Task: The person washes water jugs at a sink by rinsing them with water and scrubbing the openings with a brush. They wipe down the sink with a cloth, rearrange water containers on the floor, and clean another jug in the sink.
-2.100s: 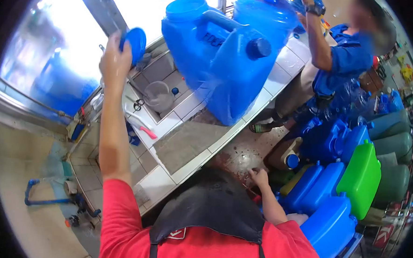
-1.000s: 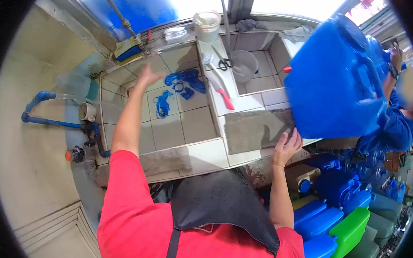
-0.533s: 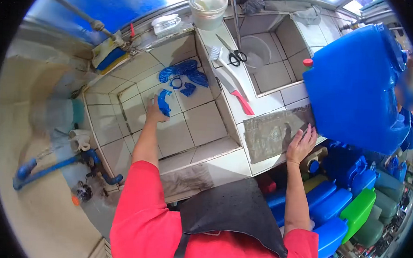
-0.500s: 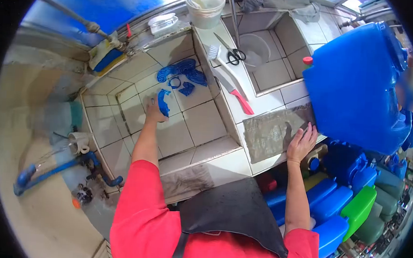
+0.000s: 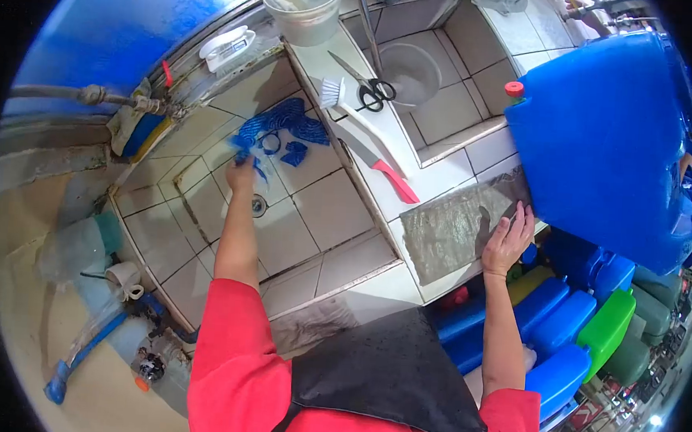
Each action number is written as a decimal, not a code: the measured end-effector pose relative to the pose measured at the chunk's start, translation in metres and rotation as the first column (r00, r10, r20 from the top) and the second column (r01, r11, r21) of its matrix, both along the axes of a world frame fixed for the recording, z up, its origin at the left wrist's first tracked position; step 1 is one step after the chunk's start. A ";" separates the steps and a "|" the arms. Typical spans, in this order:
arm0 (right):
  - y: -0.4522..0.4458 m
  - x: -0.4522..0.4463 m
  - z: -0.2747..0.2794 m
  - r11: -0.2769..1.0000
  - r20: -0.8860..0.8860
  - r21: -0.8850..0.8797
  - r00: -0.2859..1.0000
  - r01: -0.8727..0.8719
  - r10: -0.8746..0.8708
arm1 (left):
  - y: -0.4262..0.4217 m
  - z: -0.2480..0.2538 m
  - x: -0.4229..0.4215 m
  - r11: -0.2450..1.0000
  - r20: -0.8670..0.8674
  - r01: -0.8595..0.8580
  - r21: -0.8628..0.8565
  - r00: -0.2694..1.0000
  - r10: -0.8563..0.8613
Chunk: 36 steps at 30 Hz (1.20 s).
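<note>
In the tiled basin (image 5: 307,214), my left hand (image 5: 241,173) is closed on a crumpled blue plastic piece (image 5: 247,153), partly blurred. Just beyond it lie a patterned blue wrap (image 5: 288,121), a dark blue ring (image 5: 271,142) and a small blue scrap (image 5: 294,153). A round drain (image 5: 259,205) shows below the hand. My right hand (image 5: 508,239) rests open, fingers spread, on the counter edge beside a wet grey slab (image 5: 455,233) and touches or nearly touches the bottom of a big blue container (image 5: 600,143) with a red cap (image 5: 514,89).
On the divider lie a brush (image 5: 366,127), black scissors (image 5: 376,95) and a knife with a red handle (image 5: 395,181). A white bucket (image 5: 306,14) stands behind. Blue and green jugs (image 5: 605,331) fill the right side below the counter. Pipes (image 5: 97,344) run at the left.
My left hand has moved from the window side down into the basin, then farther in with the blue piece, uncovering the drain. My right hand came up to the counter edge and stays there.
</note>
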State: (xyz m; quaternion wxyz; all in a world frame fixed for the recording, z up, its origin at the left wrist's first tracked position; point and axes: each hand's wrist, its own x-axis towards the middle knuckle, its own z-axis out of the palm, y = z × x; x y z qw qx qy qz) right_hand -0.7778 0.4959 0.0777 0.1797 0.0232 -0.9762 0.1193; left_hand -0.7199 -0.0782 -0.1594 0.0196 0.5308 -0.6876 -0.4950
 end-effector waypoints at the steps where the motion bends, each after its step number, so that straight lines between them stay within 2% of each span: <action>1: -0.001 -0.001 0.001 1.000 -0.002 -0.021 1.000 0.001 -0.001 | -0.014 -0.023 -0.009 1.000 0.004 0.008 0.004 1.000 -0.008; 3: -0.001 0.000 0.003 0.999 -0.001 -0.037 1.000 0.012 -0.012 | -0.042 -0.081 -0.019 0.954 -0.294 0.037 -0.298 0.947 -0.129; 4: -0.001 0.000 0.004 0.999 0.000 -0.040 1.000 0.006 -0.006 | -0.032 -0.071 -0.026 0.954 -0.294 0.045 -0.295 0.946 -0.136; 6: -0.002 -0.001 0.005 0.999 0.002 -0.041 1.000 0.007 -0.007 | 0.006 -0.019 -0.043 0.895 -0.077 0.312 -0.318 0.933 -0.352; 7: -0.002 -0.002 0.005 0.999 0.000 -0.040 1.000 -0.002 0.002 | 0.026 0.001 -0.046 0.893 -0.076 0.320 -0.316 0.930 -0.359; 9: -0.004 -0.001 0.006 0.999 0.005 -0.036 1.000 0.001 -0.001 | 0.060 0.028 -0.048 0.633 0.165 0.591 -0.500 0.782 -0.601; 10: -0.005 -0.001 0.007 1.000 0.010 -0.026 1.000 0.007 -0.007 | 0.071 0.031 -0.053 0.629 0.166 0.599 -0.495 0.776 -0.609; 12: -0.004 0.000 0.007 1.000 0.022 -0.011 1.000 0.011 -0.010 | 0.084 0.031 -0.055 0.490 0.220 0.683 -0.542 0.678 -0.701; 13: -0.004 -0.001 0.007 1.000 0.023 -0.012 1.000 0.009 -0.009 | 0.082 0.014 -0.062 0.493 0.220 0.684 -0.538 0.679 -0.701; 15: -0.004 -0.002 0.007 1.000 0.025 -0.012 1.000 0.003 -0.002 | 0.074 -0.036 -0.086 0.448 0.089 0.555 -0.701 0.691 -0.717; 18: -0.004 -0.002 0.007 1.000 0.027 -0.013 1.000 -0.001 0.002 | 0.092 0.010 -0.121 0.430 0.128 0.594 -0.680 0.674 -0.728; 19: -0.004 -0.002 0.007 1.000 0.033 0.003 0.999 0.000 0.000 | 0.087 -0.004 -0.129 0.431 0.128 0.596 -0.678 0.673 -0.729; 21: -0.004 -0.002 0.007 1.000 0.036 0.020 0.999 0.004 -0.005 | 0.076 -0.040 -0.141 0.216 0.349 0.693 -0.687 0.576 -0.739; 22: -0.004 -0.003 0.008 1.000 0.032 0.020 0.999 -0.003 0.002 | 0.076 -0.037 -0.144 0.216 0.348 0.693 -0.688 0.577 -0.739; 24: -0.004 -0.002 0.007 1.000 0.030 0.020 0.999 -0.011 0.011 | 0.072 -0.028 -0.147 0.031 0.520 0.750 -0.661 0.487 -0.701; 28: -0.002 -0.002 0.005 1.000 0.025 0.017 1.000 -0.013 0.012 | 0.063 -0.040 -0.139 0.007 0.458 0.688 -0.725 0.490 -0.741; 30: -0.001 -0.001 0.004 1.000 0.007 0.023 1.000 -0.020 0.019 | 0.069 -0.035 -0.124 0.080 0.588 0.890 -0.448 0.361 -0.724; 31: -0.001 -0.001 0.004 1.000 0.004 0.004 1.000 -0.011 0.011 | 0.086 -0.003 -0.106 0.164 0.523 0.838 -0.520 0.464 -0.715; 33: -0.002 -0.002 0.004 1.000 -0.009 -0.020 1.000 -0.010 0.009 | 0.090 -0.054 -0.074 0.064 0.540 0.807 -0.587 0.449 -0.712; 35: -0.001 0.000 0.004 1.000 -0.008 -0.023 1.000 -0.005 0.005 | 0.113 0.002 -0.038 0.294 0.323 0.783 -0.548 0.522 -0.790; 36: 0.000 0.001 0.003 1.000 -0.017 -0.028 1.000 -0.013 0.013 | 0.122 0.011 -0.022 0.381 0.278 0.792 -0.478 0.548 -0.789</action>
